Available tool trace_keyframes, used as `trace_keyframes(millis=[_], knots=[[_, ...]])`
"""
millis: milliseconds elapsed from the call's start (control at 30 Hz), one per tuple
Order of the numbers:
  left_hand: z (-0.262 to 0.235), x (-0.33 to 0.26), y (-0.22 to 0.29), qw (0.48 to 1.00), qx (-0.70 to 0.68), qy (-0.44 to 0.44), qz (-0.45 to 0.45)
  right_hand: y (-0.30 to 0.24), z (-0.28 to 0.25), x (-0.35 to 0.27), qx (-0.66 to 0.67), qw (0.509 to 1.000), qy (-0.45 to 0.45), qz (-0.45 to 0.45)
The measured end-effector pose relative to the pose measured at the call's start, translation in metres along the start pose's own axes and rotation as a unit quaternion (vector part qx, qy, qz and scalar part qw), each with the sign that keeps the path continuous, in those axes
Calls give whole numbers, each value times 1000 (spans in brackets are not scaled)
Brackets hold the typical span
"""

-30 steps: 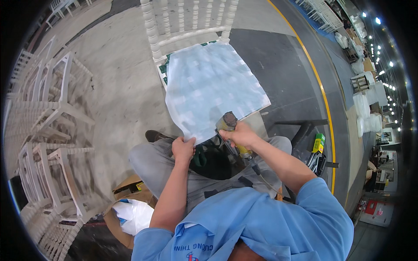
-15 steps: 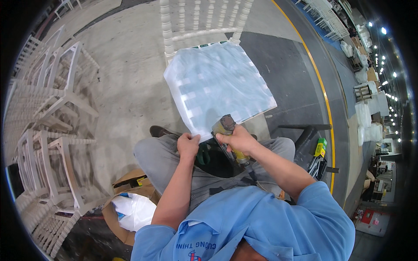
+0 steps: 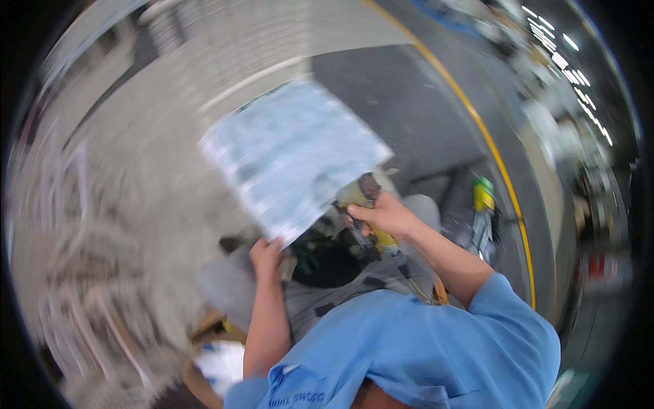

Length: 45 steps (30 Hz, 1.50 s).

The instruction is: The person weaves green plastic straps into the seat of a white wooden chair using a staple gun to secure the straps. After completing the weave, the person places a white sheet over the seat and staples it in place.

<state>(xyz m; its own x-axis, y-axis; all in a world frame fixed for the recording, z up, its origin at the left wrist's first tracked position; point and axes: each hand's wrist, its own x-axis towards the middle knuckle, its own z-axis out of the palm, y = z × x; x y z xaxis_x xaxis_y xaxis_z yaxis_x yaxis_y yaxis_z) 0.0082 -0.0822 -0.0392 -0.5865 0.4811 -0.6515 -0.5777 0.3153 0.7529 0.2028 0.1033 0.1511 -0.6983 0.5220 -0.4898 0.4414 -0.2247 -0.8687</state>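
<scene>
A white chair with turned spindles has its seat covered by a thin white fabric sheet (image 3: 300,153), with a bluish tint showing through. At the seat's near left corner, my left hand (image 3: 266,257) is closed on the sheet's edge, thumb on top. My right hand (image 3: 390,217) grips a yellow pneumatic staple gun (image 3: 357,194) with a dark head and a hose at its base. The gun's head is beside the seat's near edge; blur hides whether it touches. The blurred chair back (image 3: 231,48) rises beyond the seat.
Blurred white chair frames (image 3: 102,327) stand at the left. A cardboard box (image 3: 202,382) holding white material is near my left elbow. Right of my knees lie a green-and-yellow package (image 3: 484,193) and tools. A yellow floor line (image 3: 477,116) runs along the right.
The view has turned, so the scene is tilted and blurred. My left hand stays at the near left corner. The staple gun sits a little farther right along the seat's near edge.
</scene>
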Motion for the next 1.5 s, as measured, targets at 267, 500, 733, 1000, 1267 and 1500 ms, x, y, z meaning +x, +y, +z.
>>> trace_keyframes(millis=[267, 500, 733, 1000, 1267, 1500], knots=[[-12, 5, 17, 993, 49, -22, -109, 26, -155, -132, 76, 943, 323, -11], [-6, 9, 25, 983, 95, -5, -159, 153, -258, -170, 248, 880, 400, 69], [-17, 2, 55, 979, 160, -78, -95, 204, -293, -147, 293, 876, 355, 140], [-2, 30, 117, 986, 91, 135, 28, 146, -248, -132, -316, 759, 569, 21], [13, 104, 134, 978, -172, -96, -75, 104, -39, 49, 123, 983, 94, 95], [23, 117, 115, 970, -228, -53, -64, 107, 30, 128, 124, 975, 89, 161]])
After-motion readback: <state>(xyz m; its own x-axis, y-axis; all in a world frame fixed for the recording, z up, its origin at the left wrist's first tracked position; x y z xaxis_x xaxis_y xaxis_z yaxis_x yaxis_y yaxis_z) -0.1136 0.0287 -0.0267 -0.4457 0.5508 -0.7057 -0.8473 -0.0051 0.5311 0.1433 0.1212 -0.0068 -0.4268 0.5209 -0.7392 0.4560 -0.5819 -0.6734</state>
